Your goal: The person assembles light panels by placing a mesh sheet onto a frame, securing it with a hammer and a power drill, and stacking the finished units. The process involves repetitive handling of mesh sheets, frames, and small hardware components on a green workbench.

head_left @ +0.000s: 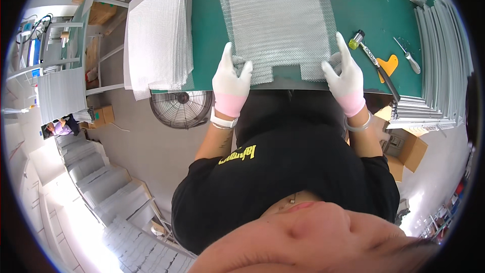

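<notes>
I'm seeing pink cuffs (229,105) on the white left glove (230,78) and right glove (346,79); a silvery grid is patterning the mesh sheet (278,17); the table (206,25) is showing green, the right-hand scraper (389,66) orange.

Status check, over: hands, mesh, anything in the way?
Left hand and right hand at near corners of mesh, grip unclear. Mesh lying on green table, notched edge toward person. Hammer right of mesh, not on it.

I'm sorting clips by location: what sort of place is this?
Probably a workshop or small factory: mesh sheets over a green worktop, a hammer to their right, and long grey strips stacked at its right edge.
</notes>
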Motion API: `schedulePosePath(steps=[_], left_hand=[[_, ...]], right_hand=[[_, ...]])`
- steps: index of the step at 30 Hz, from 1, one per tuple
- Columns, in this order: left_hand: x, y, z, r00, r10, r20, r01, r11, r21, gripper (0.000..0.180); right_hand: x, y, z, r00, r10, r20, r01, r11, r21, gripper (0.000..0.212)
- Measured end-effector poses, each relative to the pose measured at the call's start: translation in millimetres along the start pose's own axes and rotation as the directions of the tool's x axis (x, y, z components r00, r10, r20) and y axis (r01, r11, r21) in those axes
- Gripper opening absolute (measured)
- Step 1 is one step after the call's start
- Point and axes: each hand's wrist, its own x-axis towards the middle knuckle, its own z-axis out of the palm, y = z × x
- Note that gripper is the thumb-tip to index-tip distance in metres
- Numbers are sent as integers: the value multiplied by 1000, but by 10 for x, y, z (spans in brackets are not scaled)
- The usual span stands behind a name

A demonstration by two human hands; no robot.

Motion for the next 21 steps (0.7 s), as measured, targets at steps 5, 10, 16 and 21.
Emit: schedulePosePath(steps=[5, 10, 16, 21], left_hand=[[63, -188, 108, 991, 136, -11, -134, 986, 96, 67], [82, -249, 181, 987, 161, -12, -157, 977, 146, 66], [70, -233, 203, 998, 49, 32, -52, 993, 105, 66], [79, -230, 195, 998, 28, 59, -35, 992, 121, 66]], right_hand=[[-18, 6, 53, 992, 120, 30, -121, 993, 15, 68], [-19, 135, 211, 1000, 20, -1, -20, 990, -138, 66], [-36, 172, 262, 999, -51, 5, 50, 964, -260, 52], [-34, 208, 262, 995, -94, 42, 103, 948, -300, 47]])
